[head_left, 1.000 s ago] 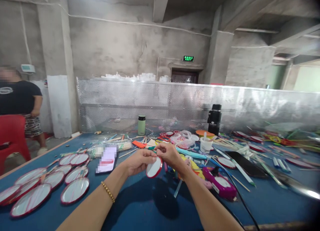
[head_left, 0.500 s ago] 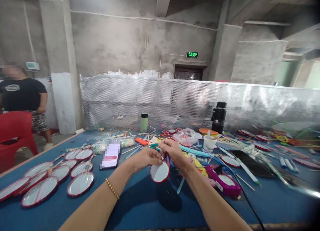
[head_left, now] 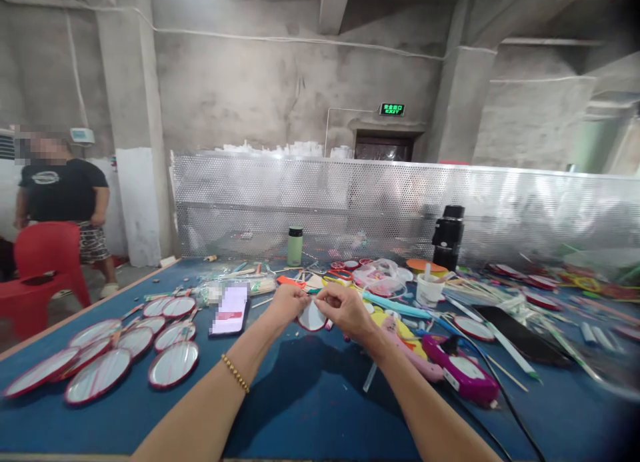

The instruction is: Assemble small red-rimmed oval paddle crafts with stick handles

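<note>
Both hands meet at a small round white disc with a red rim (head_left: 312, 318), raised a little above the blue table. My left hand (head_left: 291, 303) pinches the disc's upper left edge, its fingers closed. On the other side, my right hand (head_left: 346, 310) is closed at the upper right edge, thumb and fingertips together. Anything thin between the fingertips is too small to make out. Just right of my right hand lie a pink hot glue gun (head_left: 407, 349) and some yellow pieces (head_left: 387, 327).
Several larger red-rimmed discs (head_left: 100, 375) lie at the left, beside a phone (head_left: 230, 309). To the right are a purple device (head_left: 463, 372) with a cable, a white cup (head_left: 430, 289) and a dark phone (head_left: 520, 334). Behind stand a green bottle (head_left: 295, 249) and a black flask (head_left: 448, 239).
Both hands have drawn the disc slightly up and away from me, and the left hand now grips nearer its left edge. The view has turned slightly left.
</note>
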Tool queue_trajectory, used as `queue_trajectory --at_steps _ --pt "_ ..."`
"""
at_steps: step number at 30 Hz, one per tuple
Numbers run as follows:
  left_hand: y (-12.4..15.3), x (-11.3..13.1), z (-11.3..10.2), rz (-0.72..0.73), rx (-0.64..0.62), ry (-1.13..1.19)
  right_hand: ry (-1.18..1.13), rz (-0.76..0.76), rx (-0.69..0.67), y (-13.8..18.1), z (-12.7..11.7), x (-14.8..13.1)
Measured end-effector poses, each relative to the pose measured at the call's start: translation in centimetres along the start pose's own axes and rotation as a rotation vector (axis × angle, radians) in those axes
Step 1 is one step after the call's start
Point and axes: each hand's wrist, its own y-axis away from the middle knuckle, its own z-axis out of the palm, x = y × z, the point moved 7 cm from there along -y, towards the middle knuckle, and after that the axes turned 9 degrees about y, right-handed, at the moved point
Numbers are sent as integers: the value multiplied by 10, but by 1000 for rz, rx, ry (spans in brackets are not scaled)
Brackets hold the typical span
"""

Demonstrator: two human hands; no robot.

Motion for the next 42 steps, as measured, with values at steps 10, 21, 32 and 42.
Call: queue_trajectory --at_steps 10,21,32,42 --pt "-13 -4 -41 10 332 -25 -3 -51 -54 8 21 -30" --pt "-13 3 -54 44 342 -73 -83 96 -47 8 35 -11" --pt "0 18 -52 75 324 -43 -174 243 -78 11 45 5" --pt "-4 17 -48 82 291 -48 -372 420 -110 15 52 17"
